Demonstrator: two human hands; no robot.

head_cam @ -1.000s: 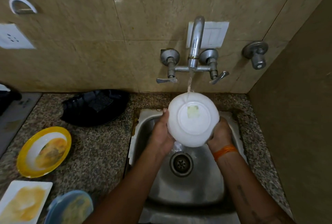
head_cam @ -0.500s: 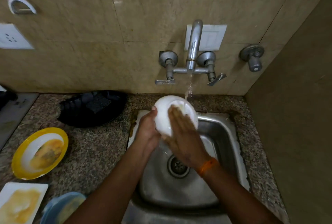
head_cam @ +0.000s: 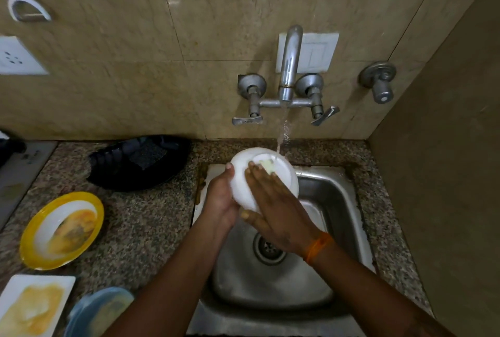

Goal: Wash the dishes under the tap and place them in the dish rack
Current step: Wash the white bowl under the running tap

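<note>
Over the steel sink (head_cam: 332, 196), in the head view, we see a white bowl (head_cam: 286, 174) held bottom-up beneath the tap (head_cam: 290, 66), whose thin stream lands on the bowl's far edge. Our left hand (head_cam: 220, 201) grips the bowl's left side, the thumb hooked over the rim and the fingers curled underneath, out of sight. Our right hand (head_cam: 276, 207) lies flat across the base with fingers straight and together, the fingertips (head_cam: 253, 167) pressing on a pale square sticker (head_cam: 266, 165) near the centre (any print on it is too blurred for us to read). An orange band (head_cam: 318, 246) circles the right wrist.

Left of the sink, on the speckled counter (head_cam: 151, 228), we find three soiled dishes: a yellow-rimmed plate (head_cam: 62, 230), a white square plate (head_cam: 35, 304) and a blue bowl (head_cam: 100, 312), all smeared with yellowish residue. A black tray (head_cam: 140, 161) sits against the wall behind them, well apart from the bowl. Two switch plates show on the tiles, neither carrying writing we can make out.
</note>
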